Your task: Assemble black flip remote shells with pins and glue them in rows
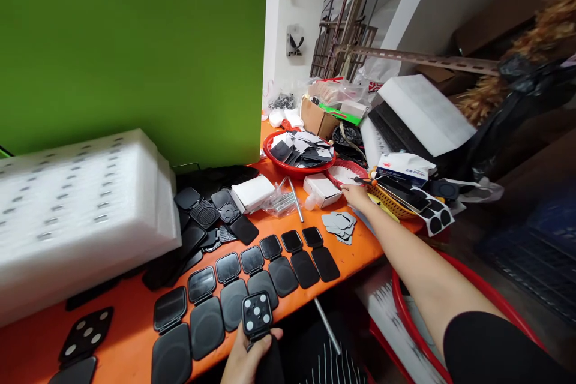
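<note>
My left hand point(252, 355), at the bottom centre, grips a black hinged case point(257, 318) with several white round dots on its raised square panel. Far out to the right, my right hand point(356, 197) reaches to the near side of a red basket point(332, 175) with white contents. Its fingers are small and partly hidden, so a hold cannot be made out. Rows of similar black cases point(283, 276) lie unfolded on the orange table point(351, 252). Flat grey pieces point(339, 225) are piled between them and my right forearm.
A white foam block point(90, 204) stands at left before a green panel point(135, 54). Loose black cases point(204, 214) are heaped behind the rows. A red bowl point(288, 163) holds black and white scraps. White boxes point(323, 187) and a yellow basket point(391, 203) flank my right hand.
</note>
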Motion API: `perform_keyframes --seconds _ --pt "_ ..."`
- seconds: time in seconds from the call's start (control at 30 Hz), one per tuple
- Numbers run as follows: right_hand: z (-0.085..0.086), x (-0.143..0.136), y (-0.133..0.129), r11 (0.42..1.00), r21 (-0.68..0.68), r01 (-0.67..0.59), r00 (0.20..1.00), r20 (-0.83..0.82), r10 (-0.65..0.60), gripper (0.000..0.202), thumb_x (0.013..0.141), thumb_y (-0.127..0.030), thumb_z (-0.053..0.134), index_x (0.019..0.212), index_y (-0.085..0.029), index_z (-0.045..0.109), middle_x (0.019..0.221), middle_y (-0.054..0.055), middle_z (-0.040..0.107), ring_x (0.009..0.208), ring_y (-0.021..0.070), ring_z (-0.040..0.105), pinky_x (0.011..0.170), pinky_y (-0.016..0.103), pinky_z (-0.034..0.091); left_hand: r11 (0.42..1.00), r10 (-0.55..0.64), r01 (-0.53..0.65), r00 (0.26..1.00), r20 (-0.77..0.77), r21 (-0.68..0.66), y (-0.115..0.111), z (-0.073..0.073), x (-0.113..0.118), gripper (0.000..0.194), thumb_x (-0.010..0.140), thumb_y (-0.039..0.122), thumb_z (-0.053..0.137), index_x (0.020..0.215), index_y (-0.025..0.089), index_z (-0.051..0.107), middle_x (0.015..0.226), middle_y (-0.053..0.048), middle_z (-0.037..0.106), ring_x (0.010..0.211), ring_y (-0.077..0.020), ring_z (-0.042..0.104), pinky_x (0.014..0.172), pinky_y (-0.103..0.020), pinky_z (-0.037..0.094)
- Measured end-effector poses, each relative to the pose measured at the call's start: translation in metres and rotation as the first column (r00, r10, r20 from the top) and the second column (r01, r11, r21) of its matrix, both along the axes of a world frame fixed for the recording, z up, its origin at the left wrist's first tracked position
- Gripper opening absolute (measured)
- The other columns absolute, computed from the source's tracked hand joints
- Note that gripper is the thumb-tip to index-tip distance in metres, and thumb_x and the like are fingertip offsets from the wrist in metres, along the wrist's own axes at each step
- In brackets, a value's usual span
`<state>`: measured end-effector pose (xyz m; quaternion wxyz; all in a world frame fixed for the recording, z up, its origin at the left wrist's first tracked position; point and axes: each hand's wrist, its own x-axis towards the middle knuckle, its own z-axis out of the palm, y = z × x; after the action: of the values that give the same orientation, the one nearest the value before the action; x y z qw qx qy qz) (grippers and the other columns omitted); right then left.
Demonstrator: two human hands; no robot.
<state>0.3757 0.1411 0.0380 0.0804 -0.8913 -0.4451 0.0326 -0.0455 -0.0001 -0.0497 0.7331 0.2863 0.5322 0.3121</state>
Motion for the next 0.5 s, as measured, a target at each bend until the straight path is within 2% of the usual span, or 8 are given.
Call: perform_keyframes --seconds 0.1,0.2,0.33,0.43,0.5 --pt "-0.003 -0.001 -0.011 1.000 0.017 -0.024 1.000 0.001 0.024 0.039 0.090 -0.023 0.035 0.121 -0.015 0.058 0.099 0.011 0.068 0.094 0.0213 0.061 0.078 0.026 0.042 1.000 0.010 -0.010 1.000 0.014 -0.007 -0.002 0.003 -0.001 0.052 0.053 0.039 0.075 0.097 0.017 0.056 0.080 -0.008 0.073 0.079 -0.0276 0.067 0.079 -0.037 0.046" --pt "-0.007 -0.004 -0.038 0.998 -0.014 -0.058 0.998 0.004 0.058 0.040 0.093 -0.026 0.031 0.114 -0.014 0.061 0.098 0.011 0.068 0.090 0.0212 0.061 0.075 0.027 0.042 1.000 -0.008 0.007 1.000 0.027 0.012 -0.003 0.008 0.001 0.048 0.056 0.038 0.073 0.095 0.018 0.055 0.078 -0.007 0.072 0.075 -0.0258 0.066 0.079 -0.037 0.046" --pt "-0.016 -0.018 -0.070 0.979 -0.094 -0.182 0.983 -0.006 0.182 0.034 0.088 -0.035 0.045 0.106 -0.015 0.065 0.108 0.011 0.065 0.099 0.0217 0.058 0.082 0.026 0.039 0.999 -0.035 0.035 0.998 0.050 0.010 -0.003 0.014 0.006 0.047 0.056 0.037 0.073 0.096 0.019 0.056 0.077 -0.006 0.072 0.082 -0.0273 0.066 0.079 -0.037 0.046" --pt "-0.023 -0.033 -0.076 0.956 -0.144 -0.256 0.966 -0.002 0.259 0.042 0.080 -0.044 0.056 0.109 -0.015 0.065 0.117 0.013 0.059 0.108 0.0250 0.053 0.088 0.027 0.037 0.999 -0.048 0.048 0.998 0.052 0.000 -0.004 0.017 0.008 0.047 0.057 0.037 0.073 0.096 0.019 0.055 0.079 -0.007 0.072 0.084 -0.0283 0.066 0.079 -0.037 0.046" --pt "-0.024 -0.040 -0.075 0.946 -0.176 -0.274 0.961 0.001 0.278 0.043 0.078 -0.046 0.058 0.104 -0.014 0.067 0.113 0.015 0.060 0.105 0.0267 0.054 0.086 0.029 0.038 0.999 -0.051 0.050 0.998 0.040 0.002 -0.004 0.020 0.008 0.048 0.056 0.036 0.073 0.097 0.019 0.055 0.079 -0.007 0.072 0.084 -0.0284 0.065 0.078 -0.037 0.046"
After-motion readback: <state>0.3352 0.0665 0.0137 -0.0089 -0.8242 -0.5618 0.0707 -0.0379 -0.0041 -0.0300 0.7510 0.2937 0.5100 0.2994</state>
